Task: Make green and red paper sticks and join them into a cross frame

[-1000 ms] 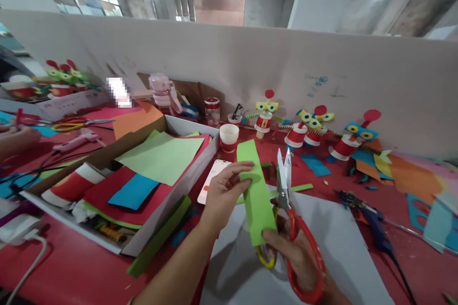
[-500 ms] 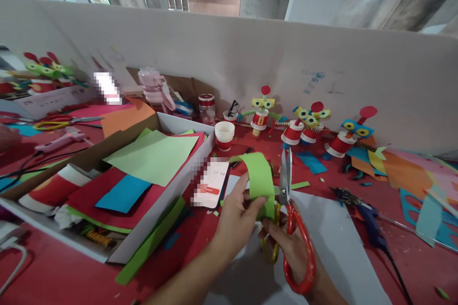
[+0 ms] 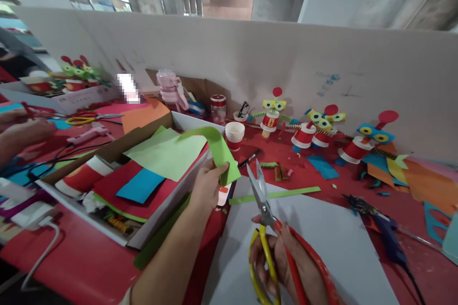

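My left hand (image 3: 206,186) pinches the lower end of a green paper strip (image 3: 222,150), which curls up and leftward above the edge of the white box (image 3: 171,188). In my right hand (image 3: 282,257) are scissors (image 3: 263,207) with one red and one yellow handle, blades slightly apart and pointing up. Beneath the scissors lies a white sheet (image 3: 315,233). A narrow green paper strip (image 3: 286,193) rests across that sheet's far edge. Behind my left hand a phone (image 3: 223,195) is mostly hidden.
Paper-cup robots (image 3: 271,119) stand along the back partition. Stacked paper cups (image 3: 234,133) are beyond the box, which holds coloured paper. At right lies a blue glue gun (image 3: 384,228) with a cord. A co-worker's hands (image 3: 21,128) are at far left, near other scissors (image 3: 88,118).
My left hand has moved left with the green strip, away from the scissors. My right hand has lowered slightly and tilted the scissors leftward. The view has shifted left, showing the co-worker's hands more fully.
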`<state>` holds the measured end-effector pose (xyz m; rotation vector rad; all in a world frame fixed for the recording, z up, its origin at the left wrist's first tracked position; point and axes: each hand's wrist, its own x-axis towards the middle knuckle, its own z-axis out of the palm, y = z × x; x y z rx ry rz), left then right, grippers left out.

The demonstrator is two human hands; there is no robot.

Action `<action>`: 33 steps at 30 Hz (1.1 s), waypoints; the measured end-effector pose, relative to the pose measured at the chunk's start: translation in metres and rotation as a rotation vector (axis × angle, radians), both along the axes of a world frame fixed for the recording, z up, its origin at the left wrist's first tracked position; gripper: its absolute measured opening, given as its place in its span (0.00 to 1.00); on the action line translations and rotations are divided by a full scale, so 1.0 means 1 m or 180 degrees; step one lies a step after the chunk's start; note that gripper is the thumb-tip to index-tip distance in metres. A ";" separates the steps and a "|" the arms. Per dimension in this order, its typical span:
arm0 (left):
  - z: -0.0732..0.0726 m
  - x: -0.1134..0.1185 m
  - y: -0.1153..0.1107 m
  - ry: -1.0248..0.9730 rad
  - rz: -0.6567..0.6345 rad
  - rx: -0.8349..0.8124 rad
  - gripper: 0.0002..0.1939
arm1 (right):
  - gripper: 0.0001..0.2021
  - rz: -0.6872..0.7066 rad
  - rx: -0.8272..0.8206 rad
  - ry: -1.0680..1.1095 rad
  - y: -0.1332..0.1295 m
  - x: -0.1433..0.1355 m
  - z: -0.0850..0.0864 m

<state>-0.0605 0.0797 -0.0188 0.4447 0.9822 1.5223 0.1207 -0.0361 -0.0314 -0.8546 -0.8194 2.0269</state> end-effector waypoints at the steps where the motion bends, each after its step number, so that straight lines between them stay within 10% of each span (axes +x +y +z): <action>1: 0.001 -0.003 0.001 -0.0009 0.0037 0.0046 0.17 | 0.32 0.0110 -0.0054 0.0067 -0.002 0.000 0.001; 24: 0.000 -0.010 0.005 0.0084 0.0100 0.0137 0.19 | 0.31 0.0289 -0.0432 0.0025 -0.012 -0.003 0.001; 33: -0.006 -0.002 -0.002 0.0415 -0.0570 0.0327 0.28 | 0.31 0.0255 -0.0552 0.0439 -0.006 -0.004 -0.005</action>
